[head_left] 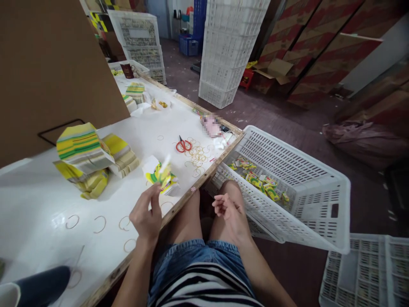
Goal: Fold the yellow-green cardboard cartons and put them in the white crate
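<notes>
My left hand (147,212) is at the table's front edge, its thumb and forefinger pinched on a yellow-green packet (164,172) that is blurred. Under and around that packet lie more yellow, green and white packets (171,186) on the white table (134,132). My right hand (227,209) hangs over my thigh, between the table and the white crate, fingers curled; whether anything is in it is too small to tell. Several rubber bands (200,155) and red-handled scissors (183,146) lie beyond the packets.
Stacks of striped yellow-green wrappers (84,147) stand at the table's left. A white crate (319,179) with several yellow packets (260,182) is at my right. Tall white crates (226,47) stand beyond the table. A dark blue object (43,283) is at the lower left.
</notes>
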The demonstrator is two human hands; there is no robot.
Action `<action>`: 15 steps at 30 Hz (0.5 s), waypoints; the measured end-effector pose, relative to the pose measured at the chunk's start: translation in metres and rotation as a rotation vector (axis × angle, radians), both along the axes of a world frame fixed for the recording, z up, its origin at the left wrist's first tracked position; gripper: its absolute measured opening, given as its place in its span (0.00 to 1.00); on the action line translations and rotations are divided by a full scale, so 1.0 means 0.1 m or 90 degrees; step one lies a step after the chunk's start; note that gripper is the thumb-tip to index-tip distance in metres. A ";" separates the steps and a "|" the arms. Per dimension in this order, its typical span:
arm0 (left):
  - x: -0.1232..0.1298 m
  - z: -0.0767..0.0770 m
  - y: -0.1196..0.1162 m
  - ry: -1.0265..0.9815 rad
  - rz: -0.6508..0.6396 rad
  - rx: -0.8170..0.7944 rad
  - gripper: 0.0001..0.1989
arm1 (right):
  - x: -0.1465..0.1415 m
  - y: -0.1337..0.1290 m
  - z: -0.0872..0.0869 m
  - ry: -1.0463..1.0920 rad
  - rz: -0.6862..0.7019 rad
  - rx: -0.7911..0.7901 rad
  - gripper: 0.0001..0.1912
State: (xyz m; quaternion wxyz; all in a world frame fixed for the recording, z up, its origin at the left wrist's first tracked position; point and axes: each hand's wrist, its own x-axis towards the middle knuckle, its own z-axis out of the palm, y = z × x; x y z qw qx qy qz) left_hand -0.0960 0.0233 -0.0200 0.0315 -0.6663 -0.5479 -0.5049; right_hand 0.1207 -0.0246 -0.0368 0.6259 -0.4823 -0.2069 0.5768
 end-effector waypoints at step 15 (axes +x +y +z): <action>0.54 -0.10 -0.34 -0.569 -0.501 -0.440 0.27 | -0.02 -0.14 0.01 -0.096 0.080 0.033 0.19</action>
